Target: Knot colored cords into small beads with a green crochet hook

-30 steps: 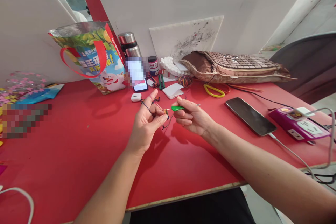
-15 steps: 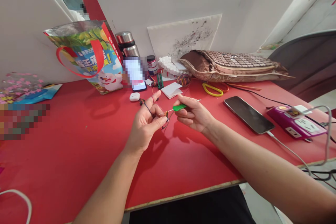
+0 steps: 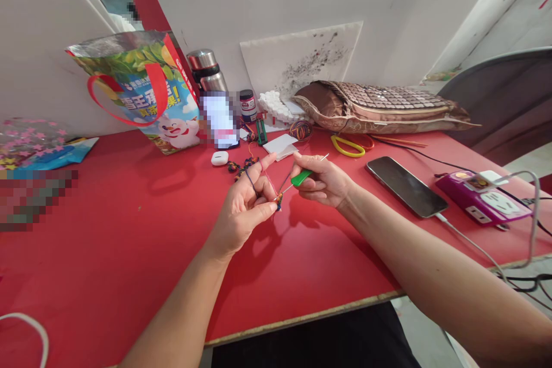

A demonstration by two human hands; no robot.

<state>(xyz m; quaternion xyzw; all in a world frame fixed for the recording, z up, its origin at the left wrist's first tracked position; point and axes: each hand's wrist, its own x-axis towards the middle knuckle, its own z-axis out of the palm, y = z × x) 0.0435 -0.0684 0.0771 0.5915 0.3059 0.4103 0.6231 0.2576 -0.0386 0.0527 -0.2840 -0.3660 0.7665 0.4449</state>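
My left hand is raised over the red table, pinching a small piece of multicoloured yarn work between thumb and finger, with yarn wound round the index finger. My right hand is closed on a green-handled crochet hook, its metal tip pointing down-left into the yarn piece. A strand of the yarn trails back to a small multicoloured ball near the wall.
A printed gift bag, a steel flask, a small jar, an earbud case, a white pad, yellow scissors, a brown cushion, a charging phone and a purple power strip surround the hands.
The hook has tilted, its tip now lower and angled into the yarn piece. My left hand has shifted slightly right and down; the index finger is stretched out further.
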